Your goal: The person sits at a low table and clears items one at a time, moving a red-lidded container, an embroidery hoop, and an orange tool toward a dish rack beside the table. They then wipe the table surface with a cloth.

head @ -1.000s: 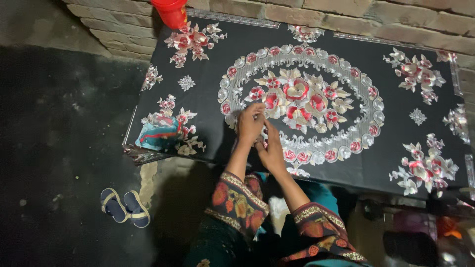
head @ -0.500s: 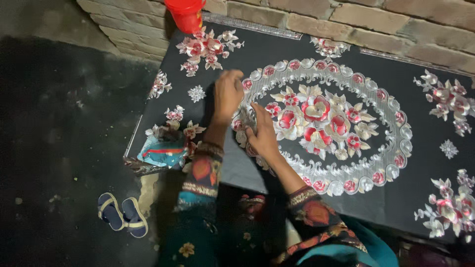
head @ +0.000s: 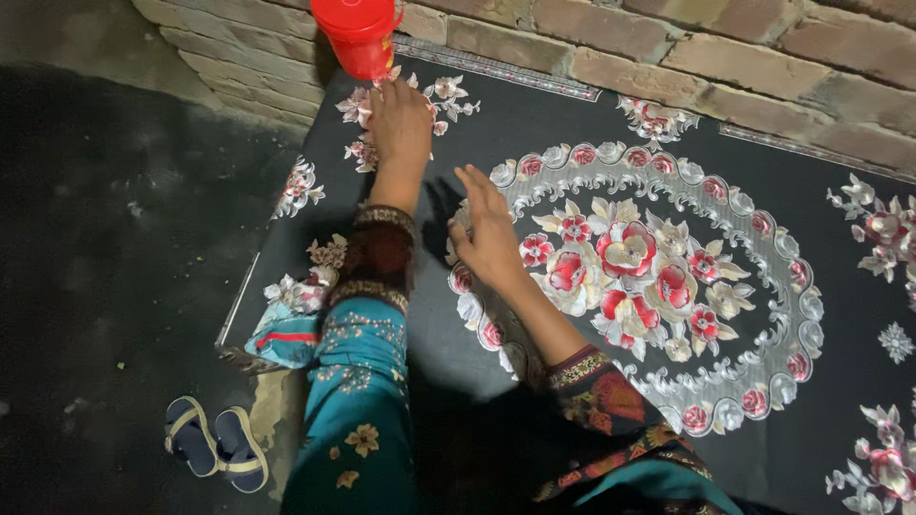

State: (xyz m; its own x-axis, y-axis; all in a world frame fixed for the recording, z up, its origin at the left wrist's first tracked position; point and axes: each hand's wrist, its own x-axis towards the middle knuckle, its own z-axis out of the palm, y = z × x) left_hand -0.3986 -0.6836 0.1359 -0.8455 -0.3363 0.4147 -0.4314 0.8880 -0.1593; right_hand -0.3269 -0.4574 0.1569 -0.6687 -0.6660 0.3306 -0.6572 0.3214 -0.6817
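Observation:
My left hand (head: pixel 401 119) stretches out to the far left corner of a black box lid (head: pixel 534 124) with silver and red embossed flowers. Its fingertips are at the base of a red plastic cup (head: pixel 359 33) standing there; whether they grip it is hidden. My right hand (head: pixel 489 234) rests flat and open on the left rim of the lid's big oval flower ornament (head: pixel 634 277), holding nothing. Both arms wear teal sleeves with flower print.
A brick wall (head: pixel 668 48) runs along the far side of the lid. A crumpled teal and red cloth (head: pixel 286 329) lies at the lid's near left corner. A pair of small sandals (head: pixel 215 443) sits on the dark floor (head: pixel 105 286) at lower left.
My left hand left the middle of the oval ornament and reached up and left to the red cup. My right hand shifted to the oval's left rim. The view moved closer.

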